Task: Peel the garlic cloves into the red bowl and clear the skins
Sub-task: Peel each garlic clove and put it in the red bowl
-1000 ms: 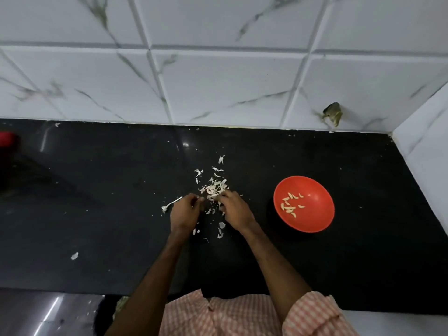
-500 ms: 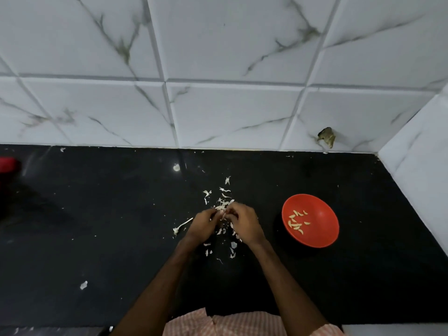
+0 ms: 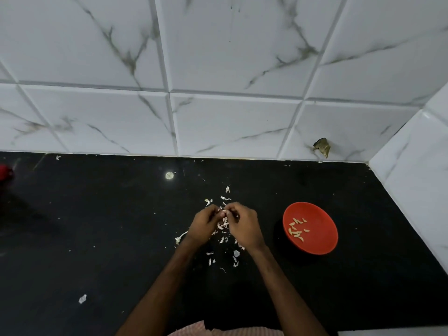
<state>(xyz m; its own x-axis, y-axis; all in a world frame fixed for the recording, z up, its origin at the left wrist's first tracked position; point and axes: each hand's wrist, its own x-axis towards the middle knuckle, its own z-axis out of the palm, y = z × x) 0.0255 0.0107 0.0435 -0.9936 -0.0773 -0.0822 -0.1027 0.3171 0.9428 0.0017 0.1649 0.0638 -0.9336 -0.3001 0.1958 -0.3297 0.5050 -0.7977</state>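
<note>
My left hand (image 3: 202,224) and my right hand (image 3: 243,225) meet fingertip to fingertip over the black counter (image 3: 97,238) and pinch a small garlic clove (image 3: 224,211) between them. Most of the clove is hidden by the fingers. White garlic skins (image 3: 224,225) lie scattered under and around both hands. The red bowl (image 3: 322,241) stands to the right of my right hand, apart from it, with several peeled cloves (image 3: 297,229) inside.
A white marble-tiled wall (image 3: 218,93) runs along the back and turns a corner at the right (image 3: 412,190). A stray skin (image 3: 82,298) lies at the front left. A red object (image 3: 5,172) shows at the left edge.
The view has tilted upward, showing more wall. My hands stay together on the clove over the skins. The bowl has not moved on the counter.
</note>
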